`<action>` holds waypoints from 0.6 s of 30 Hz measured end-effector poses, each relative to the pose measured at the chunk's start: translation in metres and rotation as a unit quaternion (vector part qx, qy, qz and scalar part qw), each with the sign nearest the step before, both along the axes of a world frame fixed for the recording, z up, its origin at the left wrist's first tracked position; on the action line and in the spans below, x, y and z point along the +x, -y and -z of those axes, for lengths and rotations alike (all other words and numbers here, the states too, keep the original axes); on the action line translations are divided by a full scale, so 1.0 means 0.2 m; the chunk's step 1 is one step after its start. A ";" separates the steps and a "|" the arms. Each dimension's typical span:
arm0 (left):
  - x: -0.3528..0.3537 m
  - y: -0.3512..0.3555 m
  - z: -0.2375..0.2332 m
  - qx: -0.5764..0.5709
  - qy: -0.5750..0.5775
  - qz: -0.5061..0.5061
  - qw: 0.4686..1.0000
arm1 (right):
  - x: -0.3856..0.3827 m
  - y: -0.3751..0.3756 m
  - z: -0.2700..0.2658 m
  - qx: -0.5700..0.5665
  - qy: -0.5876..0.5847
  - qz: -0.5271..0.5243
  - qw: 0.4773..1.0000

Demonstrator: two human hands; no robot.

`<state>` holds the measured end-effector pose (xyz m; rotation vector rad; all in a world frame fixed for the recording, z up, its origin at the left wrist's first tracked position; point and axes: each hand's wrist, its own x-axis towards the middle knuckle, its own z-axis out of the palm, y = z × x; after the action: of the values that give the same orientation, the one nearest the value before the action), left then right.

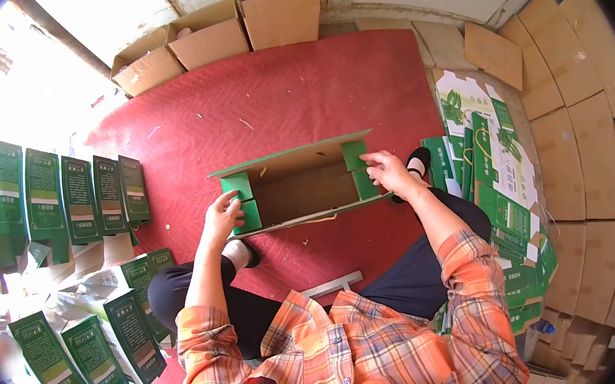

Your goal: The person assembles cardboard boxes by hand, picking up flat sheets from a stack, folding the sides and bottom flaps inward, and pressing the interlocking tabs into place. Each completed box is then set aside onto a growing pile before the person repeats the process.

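A green box (304, 192) with a brown cardboard inside stands between my legs on the red mat, its top open. Green end flaps show at both short sides, and long flaps stick out along the far and near edges. My left hand (224, 214) is at the box's left end, fingers bent and apart near the green flaps. At the right end, my right hand (388, 171) has its fingers at the green flaps, thumb and fingers slightly apart. Neither hand is visibly wrapped round anything.
Brown cartons (280, 15) stand along the far edge of the red mat (254, 108). Green boxes (46, 197) stand in rows at the left. Flattened green and white boxes (503, 164) lie at the right, beside stacked brown cartons (565, 142).
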<state>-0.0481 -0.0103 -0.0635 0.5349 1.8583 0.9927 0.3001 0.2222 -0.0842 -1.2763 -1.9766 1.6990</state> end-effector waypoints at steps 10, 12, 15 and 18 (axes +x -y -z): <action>0.00 0.04 -0.14 -0.026 -0.155 0.281 0.947 | -0.01 -0.03 -0.22 -0.108 0.070 -0.099 0.987; -0.01 -0.01 -0.14 -0.081 -0.189 0.266 0.942 | 0.00 -0.03 -0.20 -0.076 0.084 -0.158 0.981; -0.02 -0.13 -0.15 -0.133 -0.167 0.255 0.943 | -0.06 -0.01 -0.19 -0.015 0.080 -0.121 0.989; 0.07 -0.13 -0.08 -0.097 -0.341 0.205 0.912 | -0.13 0.07 -0.10 0.220 0.120 -0.054 0.966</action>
<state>-0.0335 0.0167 -0.0470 1.2023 2.2733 0.3385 0.2735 0.2081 -0.0649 -1.2691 -2.4248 1.0845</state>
